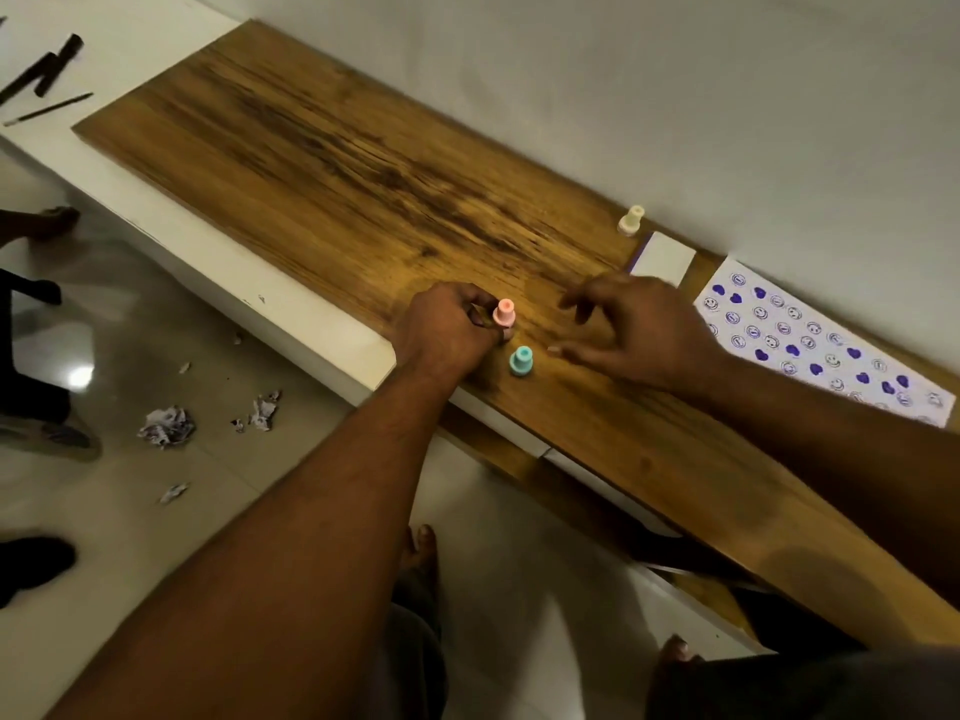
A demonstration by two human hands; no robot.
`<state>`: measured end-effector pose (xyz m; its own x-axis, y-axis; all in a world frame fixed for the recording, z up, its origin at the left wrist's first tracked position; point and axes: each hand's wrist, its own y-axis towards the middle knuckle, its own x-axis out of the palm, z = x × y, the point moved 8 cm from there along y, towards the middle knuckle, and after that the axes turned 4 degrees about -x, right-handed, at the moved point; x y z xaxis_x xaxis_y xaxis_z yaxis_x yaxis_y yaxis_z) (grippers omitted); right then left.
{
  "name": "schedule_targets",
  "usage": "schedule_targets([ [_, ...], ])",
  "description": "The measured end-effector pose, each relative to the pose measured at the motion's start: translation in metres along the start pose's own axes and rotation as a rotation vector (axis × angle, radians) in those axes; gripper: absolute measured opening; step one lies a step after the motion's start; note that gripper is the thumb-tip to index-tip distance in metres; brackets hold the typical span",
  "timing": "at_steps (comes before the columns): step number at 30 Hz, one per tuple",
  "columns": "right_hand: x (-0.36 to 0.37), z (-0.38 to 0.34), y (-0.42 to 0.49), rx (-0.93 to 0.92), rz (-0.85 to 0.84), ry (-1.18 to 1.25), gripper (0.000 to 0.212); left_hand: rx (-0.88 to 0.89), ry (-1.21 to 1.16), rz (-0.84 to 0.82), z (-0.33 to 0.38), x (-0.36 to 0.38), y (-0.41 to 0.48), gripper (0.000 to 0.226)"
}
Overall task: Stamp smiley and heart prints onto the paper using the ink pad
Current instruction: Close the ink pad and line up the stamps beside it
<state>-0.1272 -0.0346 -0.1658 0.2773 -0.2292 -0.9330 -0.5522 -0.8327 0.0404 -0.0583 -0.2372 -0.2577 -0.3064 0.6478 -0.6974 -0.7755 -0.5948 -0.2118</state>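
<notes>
A pink stamp (pixel 505 313) stands on the wooden board (pixel 332 163), and my left hand (pixel 449 327) curls its fingers round its base. Just in front of it a teal stamp (pixel 520 361) stands upright, touched by neither hand. My right hand (pixel 636 332) hovers to the right of both, fingers spread and loose, holding nothing. A cream stamp (pixel 631 220) stands near the wall. Beside it lies the white ink pad case (pixel 664 259). The paper (pixel 826 345), covered with blue hearts and smiley prints, lies at the far right.
The board rests on a white ledge (pixel 249 283) against a grey wall. Black pens (pixel 47 70) lie at the far left. Crumpled paper scraps (pixel 166 426) litter the tiled floor, where other people's feet (pixel 39 223) stand.
</notes>
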Motion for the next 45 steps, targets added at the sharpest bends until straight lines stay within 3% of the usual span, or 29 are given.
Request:
schedule_targets([
  [3, 0.024, -0.022, -0.007, -0.035, -0.054, 0.009, 0.067, 0.013, 0.003, 0.006, 0.001, -0.002, -0.001, 0.044],
  [12, 0.04, -0.012, 0.029, -0.012, -0.036, -0.058, 0.035, 0.02, 0.009, 0.003, 0.005, -0.005, -0.004, 0.041],
  [21, -0.011, 0.097, 0.071, 0.412, 0.119, -0.157, 0.04, 0.007, 0.007, -0.004, 0.001, -0.004, -0.001, 0.047],
  [28, -0.021, 0.133, 0.061, 0.54, 0.166, -0.157, 0.043, -0.005, -0.01, -0.007, 0.001, -0.004, -0.002, 0.045],
  [34, -0.027, 0.131, 0.06, 0.525, 0.157, -0.133, 0.051, -0.001, -0.014, -0.004, 0.003, -0.005, -0.002, 0.045],
  [36, -0.038, 0.121, 0.056, 0.498, 0.216, -0.143, 0.057, 0.0, -0.017, -0.01, 0.003, -0.005, -0.003, 0.045],
  [39, -0.05, 0.089, 0.041, 0.384, 0.328, -0.137, 0.05, 0.008, -0.024, -0.017, 0.004, -0.005, -0.004, 0.043],
  [42, -0.032, 0.045, 0.031, 0.167, 0.244, 0.018, 0.044, 0.03, -0.024, -0.021, 0.009, -0.001, -0.007, 0.042],
  [45, 0.0, 0.005, 0.027, -0.01, 0.072, 0.082, 0.054, 0.064, -0.022, -0.027, 0.018, 0.004, -0.013, 0.038],
])
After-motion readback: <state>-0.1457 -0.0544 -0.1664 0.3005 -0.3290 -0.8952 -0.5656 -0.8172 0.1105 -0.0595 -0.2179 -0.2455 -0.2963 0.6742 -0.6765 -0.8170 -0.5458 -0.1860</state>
